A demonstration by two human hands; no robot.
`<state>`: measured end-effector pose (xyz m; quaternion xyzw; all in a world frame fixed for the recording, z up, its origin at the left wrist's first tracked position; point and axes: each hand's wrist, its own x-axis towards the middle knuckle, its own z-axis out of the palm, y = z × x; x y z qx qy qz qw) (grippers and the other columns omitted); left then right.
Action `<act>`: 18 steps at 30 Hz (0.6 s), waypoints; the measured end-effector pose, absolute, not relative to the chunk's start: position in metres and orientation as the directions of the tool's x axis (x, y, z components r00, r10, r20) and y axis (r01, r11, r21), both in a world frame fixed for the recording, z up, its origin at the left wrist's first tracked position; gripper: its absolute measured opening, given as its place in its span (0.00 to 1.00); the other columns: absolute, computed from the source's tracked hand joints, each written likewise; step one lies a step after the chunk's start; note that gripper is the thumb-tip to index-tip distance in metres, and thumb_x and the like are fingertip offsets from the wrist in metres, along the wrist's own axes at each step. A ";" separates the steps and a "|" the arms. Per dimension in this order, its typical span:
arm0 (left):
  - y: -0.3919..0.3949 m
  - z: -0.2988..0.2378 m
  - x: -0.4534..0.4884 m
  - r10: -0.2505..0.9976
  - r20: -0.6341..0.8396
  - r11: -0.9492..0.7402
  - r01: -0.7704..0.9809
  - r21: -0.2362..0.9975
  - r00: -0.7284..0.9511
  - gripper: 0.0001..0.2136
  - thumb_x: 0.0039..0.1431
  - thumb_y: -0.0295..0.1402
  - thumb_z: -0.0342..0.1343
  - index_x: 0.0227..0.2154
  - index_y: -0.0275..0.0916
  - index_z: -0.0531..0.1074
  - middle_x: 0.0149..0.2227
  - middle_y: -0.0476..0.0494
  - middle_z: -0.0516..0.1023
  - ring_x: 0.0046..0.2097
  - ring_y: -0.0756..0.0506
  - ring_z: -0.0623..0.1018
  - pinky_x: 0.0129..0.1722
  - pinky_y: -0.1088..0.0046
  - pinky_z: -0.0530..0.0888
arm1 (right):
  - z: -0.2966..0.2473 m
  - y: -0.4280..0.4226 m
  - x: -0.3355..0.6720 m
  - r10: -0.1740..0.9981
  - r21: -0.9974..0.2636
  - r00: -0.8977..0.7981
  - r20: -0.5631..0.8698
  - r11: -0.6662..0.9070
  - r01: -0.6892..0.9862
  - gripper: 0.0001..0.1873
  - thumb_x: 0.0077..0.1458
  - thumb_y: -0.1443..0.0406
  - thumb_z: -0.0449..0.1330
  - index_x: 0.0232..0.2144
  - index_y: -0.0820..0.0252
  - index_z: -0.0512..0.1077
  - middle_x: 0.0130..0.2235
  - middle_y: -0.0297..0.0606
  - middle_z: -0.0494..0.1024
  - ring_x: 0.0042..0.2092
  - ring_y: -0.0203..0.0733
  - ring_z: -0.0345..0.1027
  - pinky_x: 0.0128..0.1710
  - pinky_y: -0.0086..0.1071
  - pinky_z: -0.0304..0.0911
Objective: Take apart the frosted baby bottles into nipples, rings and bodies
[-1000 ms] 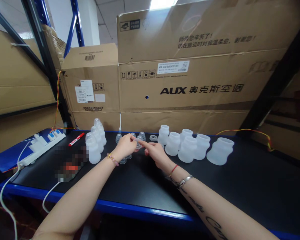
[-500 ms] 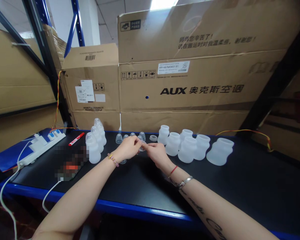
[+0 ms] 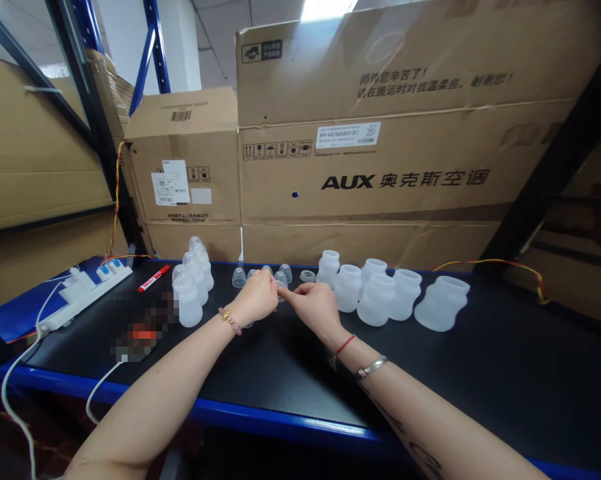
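My left hand (image 3: pixel 257 293) and my right hand (image 3: pixel 314 308) meet over the middle of the table, fingers closed. Between them they pinch a small translucent bottle collar (image 3: pixel 281 285); most of it is hidden by the fingers. Just behind the hands stand several clear domed bottle caps (image 3: pixel 239 278), some partly covered by my left hand. A loose translucent ring (image 3: pixel 307 275) lies behind my right hand. To the right are several frosted open baby bottles (image 3: pixel 375 303). Capped baby bottles (image 3: pixel 188 305) form a row to the left.
A red marker (image 3: pixel 153 278) and a blurred-out dark device (image 3: pixel 145 333) with a white cable lie at left, near a white power strip (image 3: pixel 87 300). Large cardboard sheets (image 3: pixel 405 150) stand along the back. The blue table edge (image 3: pixel 290 421) runs in front.
Both hands have shifted slightly and turned around the small part, which is more covered by the fingers now. The bottles and caps on the table have stayed put.
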<state>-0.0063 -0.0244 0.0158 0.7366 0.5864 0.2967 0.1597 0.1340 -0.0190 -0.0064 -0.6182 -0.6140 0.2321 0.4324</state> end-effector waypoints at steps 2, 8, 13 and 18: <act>-0.023 0.013 -0.005 0.958 0.256 -0.258 0.776 0.576 0.129 0.05 0.63 0.28 0.46 0.34 0.36 0.66 0.43 0.33 0.75 0.38 0.45 0.79 0.42 0.69 0.74 | -0.005 -0.016 0.135 0.985 -0.882 0.130 0.117 0.043 0.469 0.20 0.43 0.55 0.67 0.12 0.60 0.69 0.12 0.32 0.61 0.19 0.33 0.52 0.20 0.31 0.46; -0.016 0.008 -0.004 0.960 0.216 -0.275 0.729 0.626 0.176 0.09 0.63 0.29 0.45 0.37 0.36 0.70 0.38 0.39 0.78 0.35 0.47 0.79 0.41 0.70 0.74 | -0.006 -0.013 0.139 0.999 -0.955 0.051 -0.003 -0.018 0.296 0.20 0.41 0.56 0.70 0.12 0.62 0.69 0.14 0.36 0.68 0.19 0.33 0.56 0.20 0.30 0.51; -0.020 0.011 -0.005 0.948 0.245 -0.311 0.764 0.565 0.204 0.14 0.65 0.33 0.42 0.32 0.37 0.73 0.38 0.39 0.77 0.41 0.45 0.78 0.44 0.70 0.74 | -0.009 -0.011 0.138 0.995 -0.963 -0.019 -0.097 -0.089 0.256 0.21 0.45 0.58 0.68 0.10 0.61 0.67 0.14 0.38 0.68 0.17 0.31 0.53 0.17 0.29 0.44; -0.026 0.017 -0.005 0.941 0.236 -0.333 0.774 0.538 0.242 0.11 0.61 0.37 0.49 0.30 0.37 0.72 0.35 0.40 0.78 0.38 0.44 0.78 0.41 0.70 0.75 | -0.010 -0.014 0.135 0.991 -0.965 -0.010 -0.132 -0.126 0.231 0.20 0.44 0.64 0.66 0.08 0.60 0.63 0.13 0.34 0.64 0.18 0.32 0.54 0.18 0.29 0.43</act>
